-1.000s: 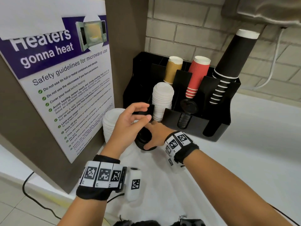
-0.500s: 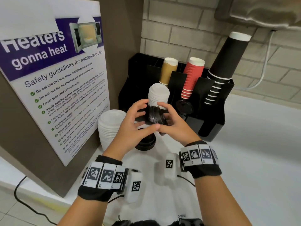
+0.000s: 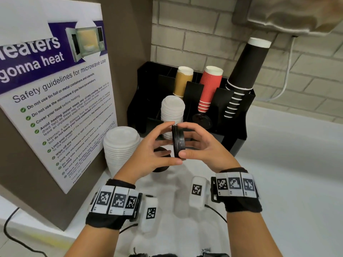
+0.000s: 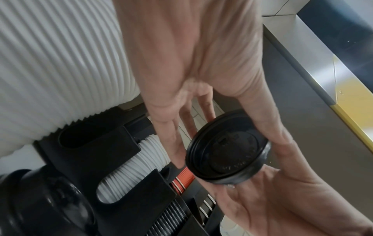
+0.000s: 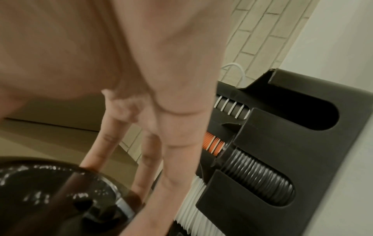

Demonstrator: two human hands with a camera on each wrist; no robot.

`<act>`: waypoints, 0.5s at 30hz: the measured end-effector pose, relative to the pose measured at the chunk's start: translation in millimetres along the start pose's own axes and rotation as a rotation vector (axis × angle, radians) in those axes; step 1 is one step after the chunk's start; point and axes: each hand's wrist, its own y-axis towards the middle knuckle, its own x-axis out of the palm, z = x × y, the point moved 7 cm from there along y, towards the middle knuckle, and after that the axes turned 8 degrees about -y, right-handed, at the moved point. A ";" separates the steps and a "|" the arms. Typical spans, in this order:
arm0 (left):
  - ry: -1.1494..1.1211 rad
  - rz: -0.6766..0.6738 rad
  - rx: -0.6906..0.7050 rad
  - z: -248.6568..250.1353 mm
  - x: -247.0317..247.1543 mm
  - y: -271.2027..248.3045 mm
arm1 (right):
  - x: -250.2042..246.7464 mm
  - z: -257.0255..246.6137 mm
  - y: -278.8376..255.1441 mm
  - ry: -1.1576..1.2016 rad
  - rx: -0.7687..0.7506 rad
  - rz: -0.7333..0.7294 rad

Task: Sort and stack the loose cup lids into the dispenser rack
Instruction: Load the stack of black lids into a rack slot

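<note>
White counter, rack (image 3: 239,127) at far side. Both hands, left hand (image 3: 148,154) and right hand (image 3: 202,151), pinch black lids (image 3: 178,141) edge-on, fingers curled. Possibly several nested; a loose pinch could drop them.

Clearances and obstructions — counter corner by the rack

Open white countertop (image 3: 287,164) to the right and toward the viewer. Left side closed by a brown panel bearing a purple-and-white microwave safety poster (image 3: 55,101), with a tall loose stack of white plastic lids (image 3: 120,147) just beside it. The black plastic dispenser rack (image 3: 239,134) fills the back corner — its front slots are occupied by white lids (image 3: 172,112) and black ribbed lids (image 5: 260,177); leaning black paper cups (image 3: 246,71) overhang its right end.
</note>
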 end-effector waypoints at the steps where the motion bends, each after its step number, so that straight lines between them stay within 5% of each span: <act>1: -0.004 -0.002 0.001 0.2 -0.3 -0.2 | 0.0 0.4 -0.9 0.014 -0.002 -0.005; 15: 0.009 0.071 0.065 6.1 -2.9 1.3 | 2.1 -5.3 -3.7 0.104 -0.063 0.017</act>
